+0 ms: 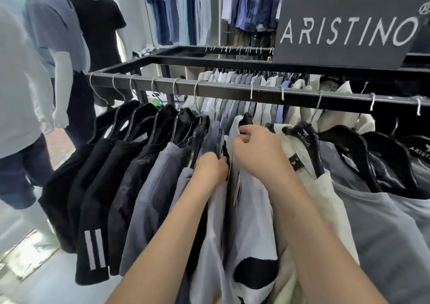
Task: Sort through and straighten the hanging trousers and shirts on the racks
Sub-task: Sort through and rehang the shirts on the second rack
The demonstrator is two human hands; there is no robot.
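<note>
Both hands are working in the middle of the hanging row. The left hand [211, 170] has its fingers curled round the dark edge of a hanger wedged between the grey shirts [151, 199] and a white shirt [251, 210]. The right hand [256, 150], just beside it and a little higher, curls its fingers onto the shoulder of a black hanger [246, 119] at the white shirt's collar.

The shirts hang by wire hooks from the near bar of a black metal rack [232, 92], a rectangular frame. At its left end are several black T-shirts [93, 175], the nearest with two pale stripes low down. To the right of the hands hangs a cream shirt [325, 194] on a hanger printed ARISTINO, then a blue-grey shirt [384, 222]. Along the rack's inner bar is a tightly packed row of pale shirts [244, 78] in white, grey and light blue.

A dark sign [349, 29] reading ARISTINO stands on top of the frame at the right. Behind it, against a white wall, hang more shirts [167, 8], mostly blue. Left of the rack stand two mannequins, one in a black T-shirt [97, 24] and one in a grey polo [53, 24]. A figure in a white top [18, 82] and dark trousers fills the far left edge (person or mannequin, I cannot tell). The floor [23, 280] is pale and glossy.
</note>
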